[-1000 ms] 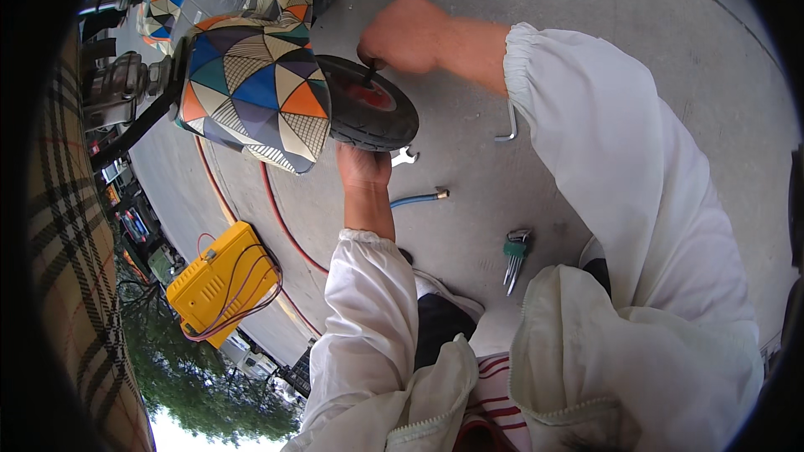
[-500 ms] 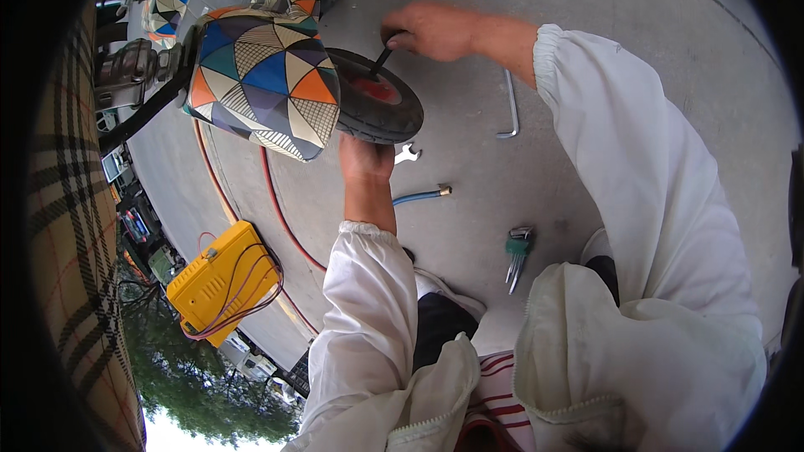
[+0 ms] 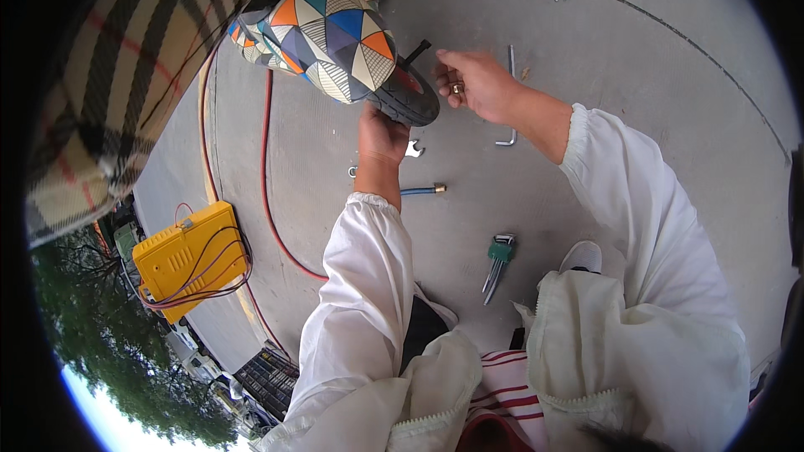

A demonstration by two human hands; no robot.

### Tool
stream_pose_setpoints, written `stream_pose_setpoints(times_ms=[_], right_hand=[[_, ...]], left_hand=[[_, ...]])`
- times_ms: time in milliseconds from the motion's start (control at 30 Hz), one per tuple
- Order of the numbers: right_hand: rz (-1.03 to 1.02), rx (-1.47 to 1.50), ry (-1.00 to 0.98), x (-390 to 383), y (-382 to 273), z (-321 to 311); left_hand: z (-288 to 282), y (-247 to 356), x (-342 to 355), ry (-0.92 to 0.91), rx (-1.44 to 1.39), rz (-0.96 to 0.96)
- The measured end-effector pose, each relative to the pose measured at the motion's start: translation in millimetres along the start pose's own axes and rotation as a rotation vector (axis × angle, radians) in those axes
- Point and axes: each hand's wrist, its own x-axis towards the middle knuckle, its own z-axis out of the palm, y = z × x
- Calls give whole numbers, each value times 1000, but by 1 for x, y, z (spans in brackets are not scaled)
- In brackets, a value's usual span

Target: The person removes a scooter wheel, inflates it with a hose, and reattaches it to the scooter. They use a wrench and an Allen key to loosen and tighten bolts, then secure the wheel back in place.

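A small black-tired wheel (image 3: 414,113) with a red hub sticks out from under a cover patterned with colourful triangles (image 3: 322,29). My left hand (image 3: 378,136) grips the tire from below, its fingers partly hidden. A black rod (image 3: 417,52) rises from the hub. My right hand (image 3: 469,85), just right of the wheel, has curled fingers on a small brass-coloured metal piece (image 3: 456,89). An L-shaped hex key (image 3: 511,130) and an open-ended wrench (image 3: 417,149) lie nearby on the concrete.
A yellow case (image 3: 180,251) with coiled leads lies lower left. A red hose (image 3: 276,226), a short blue hose (image 3: 419,190) and a green hex key set (image 3: 501,253) are on the ground (image 3: 628,75). Plaid fabric (image 3: 92,142) hangs at upper left.
My right hand has let go of the black rod and moved right and lower, now with a small metal piece in it. The view has turned, shifting the cover and plaid fabric.
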Motion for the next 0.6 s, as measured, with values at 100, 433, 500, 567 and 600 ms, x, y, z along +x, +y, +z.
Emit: stream_pose_setpoints(times_ms=[100,433,500,567,600], right_hand=[[71,278,-99,-7,13,-10],[-30,-15,-61,-8,-23,3],[-66,-100,-16,0,-23,-3],[-150,-300,91,14,-17,-6],[-216,-458,176,23,-11,-4]], left_hand=[[0,0,-8,83,-35,-29],[3,12,-9,82,13,-23],[13,12,-6,59,42,-49],[8,8,6,36,71,-76],[8,8,10,64,78,-77]])
